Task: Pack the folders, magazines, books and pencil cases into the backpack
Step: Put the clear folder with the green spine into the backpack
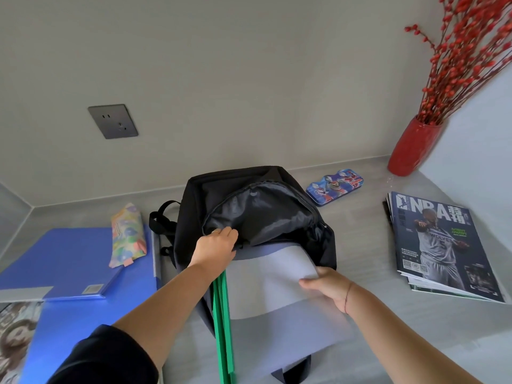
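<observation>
A black backpack (279, 214) lies on the grey table with its main compartment unzipped. My left hand (214, 246) grips the near edge of the opening and holds it up. My right hand (325, 286) holds a pale grey folder (277, 289) that is partly inside the opening. A green folder (223, 325) sticks out along its left side. On the left lie blue folders (63, 261) with a colourful soft pencil case (127, 235) on top. A blue tin pencil case (335, 186) lies behind the backpack. A stack of magazines (440, 245) lies on the right.
A red vase (412, 146) with red berry branches stands in the back right corner. A grey wall socket (113, 121) is on the back wall. Another magazine or book cover (13, 336) shows at the lower left edge.
</observation>
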`<state>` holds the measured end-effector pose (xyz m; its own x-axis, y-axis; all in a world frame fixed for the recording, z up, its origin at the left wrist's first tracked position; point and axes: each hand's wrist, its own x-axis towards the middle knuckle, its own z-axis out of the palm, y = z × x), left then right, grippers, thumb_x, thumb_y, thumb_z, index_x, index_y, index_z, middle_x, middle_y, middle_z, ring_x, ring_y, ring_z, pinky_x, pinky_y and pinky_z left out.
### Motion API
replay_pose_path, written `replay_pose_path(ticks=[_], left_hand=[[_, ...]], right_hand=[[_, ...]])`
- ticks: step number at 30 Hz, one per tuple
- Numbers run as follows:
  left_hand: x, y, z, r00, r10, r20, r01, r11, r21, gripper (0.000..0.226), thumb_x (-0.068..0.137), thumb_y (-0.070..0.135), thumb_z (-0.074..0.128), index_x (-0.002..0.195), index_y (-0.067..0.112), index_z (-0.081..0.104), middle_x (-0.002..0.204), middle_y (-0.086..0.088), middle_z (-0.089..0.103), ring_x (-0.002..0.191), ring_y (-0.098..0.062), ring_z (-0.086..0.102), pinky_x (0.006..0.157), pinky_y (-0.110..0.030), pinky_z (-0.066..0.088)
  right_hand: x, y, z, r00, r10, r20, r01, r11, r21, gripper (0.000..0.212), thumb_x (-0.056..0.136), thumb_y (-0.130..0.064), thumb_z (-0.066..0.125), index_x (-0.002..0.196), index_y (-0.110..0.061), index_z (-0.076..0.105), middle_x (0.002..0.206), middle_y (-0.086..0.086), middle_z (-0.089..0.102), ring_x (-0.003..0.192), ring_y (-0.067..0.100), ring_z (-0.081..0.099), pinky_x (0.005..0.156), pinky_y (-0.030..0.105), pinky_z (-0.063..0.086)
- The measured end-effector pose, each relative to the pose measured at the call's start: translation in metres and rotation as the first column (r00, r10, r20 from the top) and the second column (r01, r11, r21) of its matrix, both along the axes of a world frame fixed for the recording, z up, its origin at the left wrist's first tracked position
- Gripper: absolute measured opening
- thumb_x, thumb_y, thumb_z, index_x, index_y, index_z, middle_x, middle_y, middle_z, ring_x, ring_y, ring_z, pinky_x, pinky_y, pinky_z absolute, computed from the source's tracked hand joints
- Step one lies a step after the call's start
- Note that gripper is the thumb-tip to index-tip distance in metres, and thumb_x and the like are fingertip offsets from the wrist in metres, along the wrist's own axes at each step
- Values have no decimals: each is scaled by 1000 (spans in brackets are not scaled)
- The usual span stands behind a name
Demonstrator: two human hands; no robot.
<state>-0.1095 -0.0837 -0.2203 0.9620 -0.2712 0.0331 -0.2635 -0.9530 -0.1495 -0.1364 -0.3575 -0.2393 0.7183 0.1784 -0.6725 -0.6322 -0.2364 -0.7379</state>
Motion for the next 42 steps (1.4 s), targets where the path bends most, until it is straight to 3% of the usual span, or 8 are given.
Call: replay_pose_path(ticks=[8,13,17,23,29,35,39,42], left_hand=[[16,1,5,999,-30,25,29,999,43,44,30,18,91,57,22,56,47,6,50,31,-12,48,34,-16,16],[10,5,14,998,67,-18,-69,985,-158,14,86,25,61,95,15,60,89,0,65,79,-25,65,61,-33,49],[9,5,13,990,137,-42,-143,955,-259,16,90,27,56,102,17,59,98,0,66,89,-25,64,72,-35,50],[9,2,16,989,130,-65,-143,955,-260,16,90,29,56,102,19,59,97,0,68,91,-24,64,73,-34,48],[8,5,18,984,162,-68,-175,932,-317,19,89,29,57,106,20,61,99,1,69,93,-21,63,75,-30,45],[7,5,15,979,188,-72,-202,910,-362,20,88,29,59,106,20,62,103,4,68,95,-20,64,76,-30,46],[6,3,16,978,197,-73,-210,907,-364,21,89,29,59,107,20,62,103,3,68,96,-21,64,76,-30,45],[6,2,17,980,181,-81,-198,917,-347,22,89,29,58,109,20,61,104,3,68,96,-21,63,78,-30,47]], right_hand=[[37,28,-4,993,-105,54,113,978,-176,25,82,-9,68,105,-1,63,93,10,60,83,23,55,75,28,42],[38,27,9,990,-102,-99,97,994,-52,59,83,-25,70,133,-3,48,125,12,57,117,27,53,95,34,39],[13,-2,5,949,38,-313,-8,995,98,29,82,-14,71,109,-7,65,100,9,72,96,22,67,87,34,52],[20,22,-8,974,-179,-142,167,982,-92,38,86,0,62,122,8,55,104,18,62,99,32,61,92,44,51],[50,51,4,993,-121,1,115,945,-305,41,88,-11,60,127,0,53,115,18,61,105,30,58,90,32,45],[21,38,15,921,-232,-313,274,957,98,34,89,-10,62,118,3,48,113,26,54,97,35,59,87,44,55],[9,44,9,861,-216,-461,324,931,168,26,95,-2,49,118,10,44,94,35,58,75,41,68,50,40,59],[19,54,0,806,-364,-468,482,861,161,31,98,2,38,126,14,41,104,38,59,92,43,68,41,43,54]])
